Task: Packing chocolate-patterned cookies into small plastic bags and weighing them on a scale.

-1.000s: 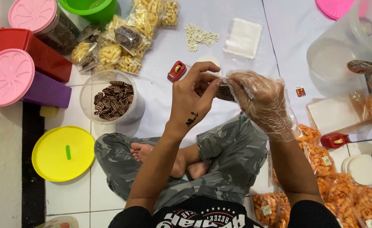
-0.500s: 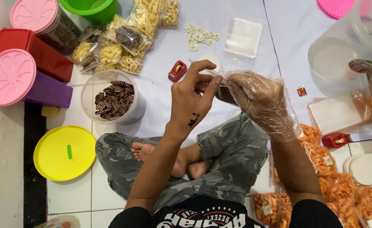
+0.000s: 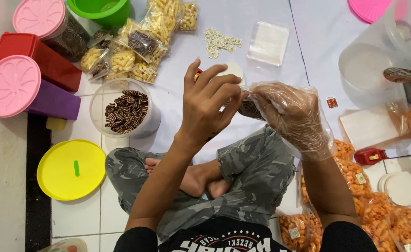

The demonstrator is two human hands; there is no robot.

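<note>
Left hand: the bare left hand [image 3: 210,105] sits at frame centre, fingers curled, fingertips pinching the top edge of a small clear plastic bag of brown spiral snacks [image 3: 250,108].
Right hand: the right hand [image 3: 291,116], covered by a loose clear plastic glove, lies at 3 o'clock of the left hand, fingers bent together and gripping the same bag from the other side.
Bag position: held between both hands, above the person's crossed legs in grey camouflage trousers [image 3: 256,172], clear of the floor.
Open tub: a round clear plastic tub filled with brown spiral snacks [image 3: 126,113] stands at 9 o'clock of the hands, lid off.
Lid: a flat round yellow plastic lid [image 3: 71,169] lies at 7 o'clock of that tub, on the white tiled floor [image 3: 0,186].
Filled packs, upper: a heap of clear bags of yellow and spiral snacks [image 3: 135,51] lies at 11 o'clock of the hands.
Filled packs, lower: clear bags of orange snacks [image 3: 392,219] are piled at 4 o'clock.
Empty bags: a stack of flat clear plastic bags [image 3: 268,43] lies at 1 o'clock.
Containers: a red rectangular box [image 3: 47,65] and a purple box with a pink round lid [image 3: 9,91] stand at 9 to 10 o'clock, far left.
</note>
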